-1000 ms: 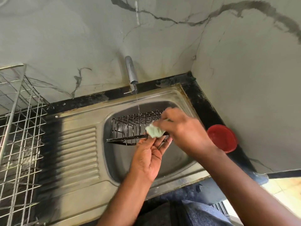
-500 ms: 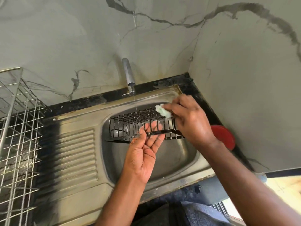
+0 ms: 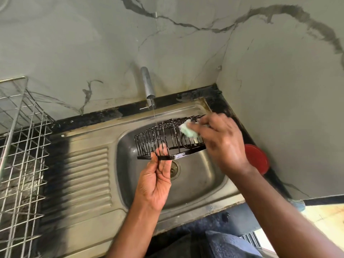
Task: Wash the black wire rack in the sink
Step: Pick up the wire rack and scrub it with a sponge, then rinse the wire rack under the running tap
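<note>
The black wire rack [image 3: 163,136] is held up over the steel sink [image 3: 208,185], tilted with its right end raised toward the back corner. My left hand [image 3: 156,179] grips the rack's flat front bar from below, fingers poking up between the wires. My right hand [image 3: 223,140] pinches a pale green sponge [image 3: 189,131] against the upper right part of the rack. A thin stream of water falls from the tap [image 3: 148,86] onto the rack's top.
A steel wire dish basket [image 3: 20,157] stands on the counter at the left, beside the ribbed drainboard [image 3: 83,181]. A red round lid [image 3: 257,158] lies on the black counter at the right, near the wall corner. The drain [image 3: 175,168] shows below the rack.
The rack has been tilted up and shifted right, its right end now higher. My right hand with the sponge has moved up and right along the rack. My left hand slid left along the bar.
</note>
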